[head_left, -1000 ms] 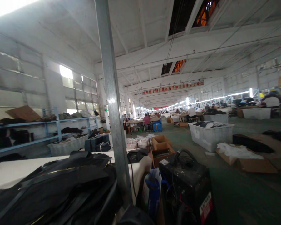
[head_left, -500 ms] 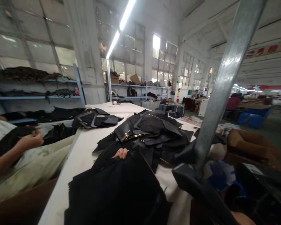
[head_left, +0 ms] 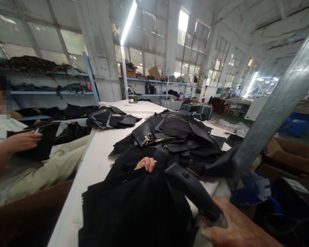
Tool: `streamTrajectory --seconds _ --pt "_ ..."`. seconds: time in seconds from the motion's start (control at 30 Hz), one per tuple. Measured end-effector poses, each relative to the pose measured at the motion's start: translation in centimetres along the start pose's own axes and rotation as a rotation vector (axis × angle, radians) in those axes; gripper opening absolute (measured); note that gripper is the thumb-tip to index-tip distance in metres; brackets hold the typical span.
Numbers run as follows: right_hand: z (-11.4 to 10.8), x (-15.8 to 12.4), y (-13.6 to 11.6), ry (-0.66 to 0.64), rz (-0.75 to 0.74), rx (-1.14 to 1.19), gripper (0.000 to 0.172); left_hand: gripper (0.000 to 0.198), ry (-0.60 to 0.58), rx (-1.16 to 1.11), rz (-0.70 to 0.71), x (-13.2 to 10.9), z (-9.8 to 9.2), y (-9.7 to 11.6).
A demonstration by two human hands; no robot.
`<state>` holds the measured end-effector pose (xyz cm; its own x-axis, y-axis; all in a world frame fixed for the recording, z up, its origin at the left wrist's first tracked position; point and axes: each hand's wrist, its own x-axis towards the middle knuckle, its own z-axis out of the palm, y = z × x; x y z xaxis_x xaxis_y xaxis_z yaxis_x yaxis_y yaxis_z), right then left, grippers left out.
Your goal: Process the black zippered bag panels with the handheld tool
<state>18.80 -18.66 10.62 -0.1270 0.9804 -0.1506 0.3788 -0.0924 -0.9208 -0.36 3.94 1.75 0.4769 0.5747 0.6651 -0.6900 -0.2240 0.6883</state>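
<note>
My left hand (head_left: 146, 164) shows only its fingertips, curled over the top edge of a black fabric piece (head_left: 136, 209) held up in front of me on the white table (head_left: 92, 168). At the bottom right my right hand (head_left: 234, 230) is wrapped round the black handle of a tool (head_left: 193, 192) that reaches toward the fabric. Behind lies a heap of black bag pieces with gold zippers (head_left: 175, 137).
A slanted grey metal post (head_left: 275, 109) rises at the right. On the left a seated person's hand (head_left: 23, 140) holds a black piece. Cardboard boxes (head_left: 288, 154) and a blue bag (head_left: 254, 192) stand right of the table. Blue shelves (head_left: 54, 92) line the wall.
The view swung left from the hall to the table. My right hand on the black handle has come into view, and my left fingers have risen a little with the fabric.
</note>
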Motion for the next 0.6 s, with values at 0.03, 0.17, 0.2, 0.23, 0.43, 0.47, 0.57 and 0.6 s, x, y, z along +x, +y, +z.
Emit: streamTrajectory --seconds 0.03,0.17,0.2,0.23,0.43,0.47,0.57,0.6 --pt "0.1 0.3 -0.1 -0.011 0.018 0.012 0.015 0.044 -0.026 -0.032 -0.003 0.1 -0.1 -0.4" --pt "0.2 0.8 0.4 -0.064 0.100 0.059 0.016 0.041 -0.097 -0.128 -0.016 0.2 -0.4 -1.3" --pt "0.2 0.9 0.6 -0.070 0.103 0.068 0.015 0.041 -0.105 -0.141 -0.020 0.2 -0.4 -1.5" --pt "0.2 1.0 0.8 -0.067 0.102 0.076 0.013 0.041 -0.110 -0.151 -0.024 0.2 -0.4 -1.6" --pt "0.3 2.0 0.4 -0.093 0.130 0.111 0.021 0.043 -0.129 -0.178 -0.054 0.1 -0.5 -2.3" --pt "0.3 2.2 0.2 -0.103 0.128 0.124 0.021 0.044 -0.129 -0.177 -0.060 0.2 -0.5 -2.4" --pt "-0.1 2.4 -0.3 -0.079 0.103 0.131 0.019 0.046 -0.125 -0.178 -0.078 0.3 -0.9 -2.7" --pt "-0.4 2.3 -0.3 -0.054 0.093 0.124 0.019 0.047 -0.122 -0.179 -0.083 0.3 -1.0 -2.7"
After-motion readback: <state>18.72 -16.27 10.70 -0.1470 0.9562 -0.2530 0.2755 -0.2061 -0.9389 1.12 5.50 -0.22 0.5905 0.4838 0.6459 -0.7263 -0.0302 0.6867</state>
